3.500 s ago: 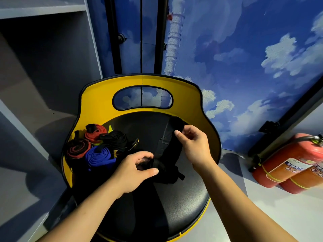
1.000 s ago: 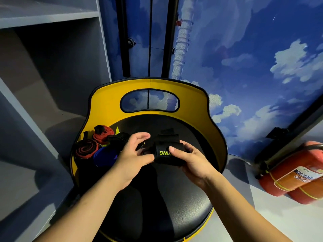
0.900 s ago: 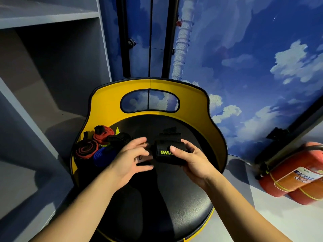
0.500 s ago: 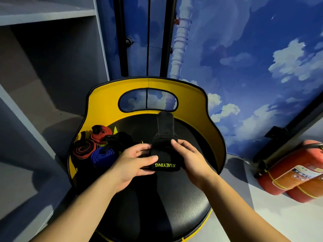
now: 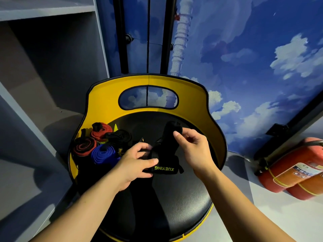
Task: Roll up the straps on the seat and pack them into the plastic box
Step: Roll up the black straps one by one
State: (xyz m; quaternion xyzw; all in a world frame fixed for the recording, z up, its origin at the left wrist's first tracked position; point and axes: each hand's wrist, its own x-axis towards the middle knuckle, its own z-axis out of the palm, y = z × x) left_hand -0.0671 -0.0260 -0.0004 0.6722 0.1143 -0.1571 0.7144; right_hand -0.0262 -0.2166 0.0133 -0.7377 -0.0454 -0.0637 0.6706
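Note:
A black strap (image 5: 166,154) with yellow "XUEYING" lettering lies stretched across the black seat (image 5: 171,203) of a yellow-backed chair. My left hand (image 5: 134,163) grips its near, lettered end. My right hand (image 5: 192,147) pinches its far end, pulled toward the chair back. Rolled straps sit at the seat's left: a blue one (image 5: 103,154), a red-and-black one (image 5: 83,145), a red one (image 5: 101,131) and a black one (image 5: 118,137). No plastic box shows in the frame.
Grey shelving (image 5: 43,67) stands to the left of the chair. Two red fire extinguishers (image 5: 293,170) lie on the floor at the right. A blue sky-and-cloud wall (image 5: 244,58) rises behind the yellow chair back (image 5: 148,81).
The strap, bunched between both hands a second ago, is unrolled lengthwise. My right hand moved up and away to its far end; my left hand stays on the near end.

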